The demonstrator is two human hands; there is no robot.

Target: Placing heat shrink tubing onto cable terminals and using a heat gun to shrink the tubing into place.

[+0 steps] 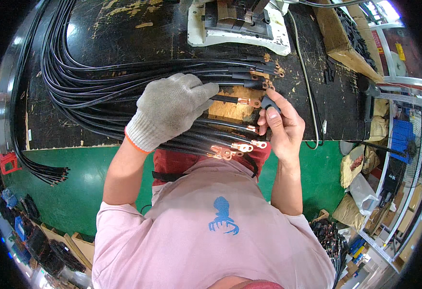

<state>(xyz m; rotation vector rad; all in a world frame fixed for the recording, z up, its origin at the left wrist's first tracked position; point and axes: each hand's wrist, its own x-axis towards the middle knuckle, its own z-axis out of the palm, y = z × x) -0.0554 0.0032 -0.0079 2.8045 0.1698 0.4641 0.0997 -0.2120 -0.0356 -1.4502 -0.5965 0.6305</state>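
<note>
In the head view, the left hand, in a grey knitted glove with an orange-edged cuff, has its fingers curled together over a straight black rubbery cable; the grip's underside is hidden. The cable's free end points right, above the table, whose black top is scuffed to bare tan wood. On that end sits a shiny copper ring lug: a bright, narrow barrel, then a flat round tongue with a hole.

The bare right hand pinches a short, smooth, dark grey sleeve between thumb and forefinger. The sleeve is just beside the lug's ring; whether they touch, I cannot tell.

Around them, a thick bundle of black cables curves across from the left. Several more copper lugs gleam near the table's front edge, while black-sleeved ends lie farther back.
</note>
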